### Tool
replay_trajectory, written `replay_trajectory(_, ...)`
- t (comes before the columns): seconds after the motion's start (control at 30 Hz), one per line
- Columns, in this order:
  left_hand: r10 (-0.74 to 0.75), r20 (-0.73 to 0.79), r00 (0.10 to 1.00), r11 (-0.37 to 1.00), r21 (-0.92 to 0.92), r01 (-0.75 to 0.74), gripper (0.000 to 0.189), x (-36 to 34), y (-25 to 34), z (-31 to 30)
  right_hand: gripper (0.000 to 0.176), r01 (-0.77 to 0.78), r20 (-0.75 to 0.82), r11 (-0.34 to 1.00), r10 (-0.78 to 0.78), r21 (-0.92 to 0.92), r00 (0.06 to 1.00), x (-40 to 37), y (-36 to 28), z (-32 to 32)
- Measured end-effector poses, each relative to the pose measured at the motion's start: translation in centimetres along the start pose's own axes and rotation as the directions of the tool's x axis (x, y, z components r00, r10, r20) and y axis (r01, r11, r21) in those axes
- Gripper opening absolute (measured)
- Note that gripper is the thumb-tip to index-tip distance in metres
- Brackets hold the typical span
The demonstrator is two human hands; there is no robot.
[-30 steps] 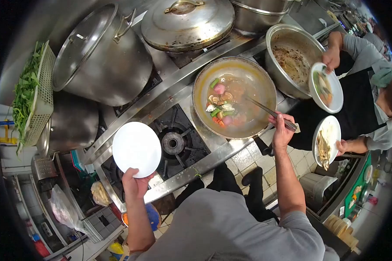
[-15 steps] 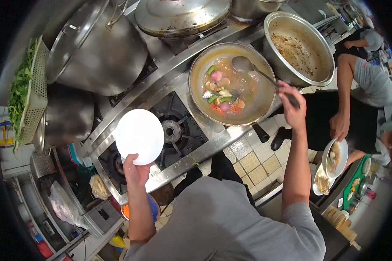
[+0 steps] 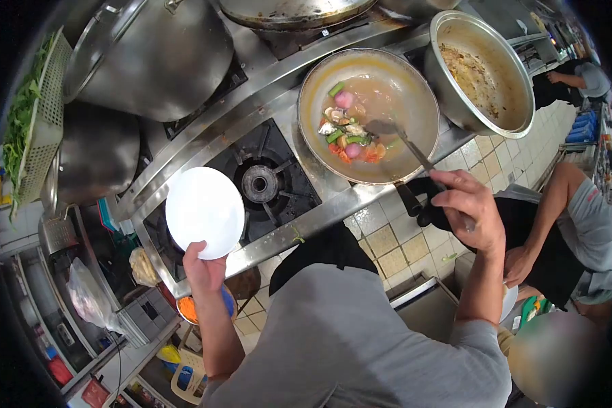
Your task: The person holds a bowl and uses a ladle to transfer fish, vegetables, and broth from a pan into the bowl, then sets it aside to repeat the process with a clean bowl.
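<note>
My left hand grips a white plate by its near edge, thumb on the rim and the other fingers underneath, partly hidden. Nothing lies on the plate. Closed around a long handle is my right hand, holding a metal ladle whose bowl rests in a wide pan. Thin brownish broth fills the pan, and a cluster of food with green pieces, pink-purple chunks and orange-red bits sits at its left. The pan's dark handle points toward me.
A gas burner lies between plate and pan. Large pots stand at the back left, beside a basket of leafy greens. Right of the pan stands a deep metal pot with brown residue. A co-worker is close on my right.
The ladle's bowl has moved down toward the food, and my right hand has come lower and nearer me. The co-worker has shifted; the dishes they held are now mostly hidden.
</note>
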State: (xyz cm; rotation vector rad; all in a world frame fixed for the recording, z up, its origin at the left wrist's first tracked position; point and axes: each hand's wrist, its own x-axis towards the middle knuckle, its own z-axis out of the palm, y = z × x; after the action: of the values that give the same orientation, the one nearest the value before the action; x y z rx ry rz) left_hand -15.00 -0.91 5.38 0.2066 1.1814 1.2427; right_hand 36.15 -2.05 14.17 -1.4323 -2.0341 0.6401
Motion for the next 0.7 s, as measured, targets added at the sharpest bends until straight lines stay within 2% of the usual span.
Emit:
replay_trajectory(0.13, -0.005, 0.016, 1.0, 1.0, -0.025, 0.005, 0.074, 0.3, -0.5, -1.2, 0.032, -0.068, 0.005, 0.996, 0.069, -0.055, 0.998, -0.7, -1.0, 2.4)
replay_trajectory(0.23, 0.014, 0.021, 1.0, 0.999, -0.038, -0.013, 0.075, 0.4, -0.4, -1.1, 0.032, -0.063, -0.108, 0.986, 0.047, -0.152, 0.993, -1.0, 0.0, 3.6)
replay_trajectory(0.33, 0.02, 0.064, 0.998, 0.999, -0.045, -0.017, 0.075, 0.6, -0.4, -1.6, 0.032, -0.046, -0.142, 0.989, 0.026, -0.14, 0.99, -1.5, -1.1, 2.9)
replay_trajectory(0.47, -0.002, 0.094, 0.996, 1.0, -0.026, 0.005, 0.074, 0.7, -1.1, -2.3, 0.032, -0.026, 0.017, 0.996, 0.027, -0.089, 0.999, -2.0, -3.5, 3.2)
replay_trajectory(0.6, -0.046, 0.097, 0.994, 0.998, -0.028, 0.049, 0.074, 0.7, -1.8, -2.6, 0.029, 0.035, 0.023, 0.995, -0.033, -0.092, 0.999, -1.4, -2.7, 6.6)
replay_trajectory(0.7, -0.07, 0.106, 0.992, 0.997, -0.024, 0.073, 0.074, 0.9, -2.0, -2.9, 0.027, 0.093, -0.036, 0.983, -0.1, -0.159, 0.994, -0.6, -0.8, 8.2)
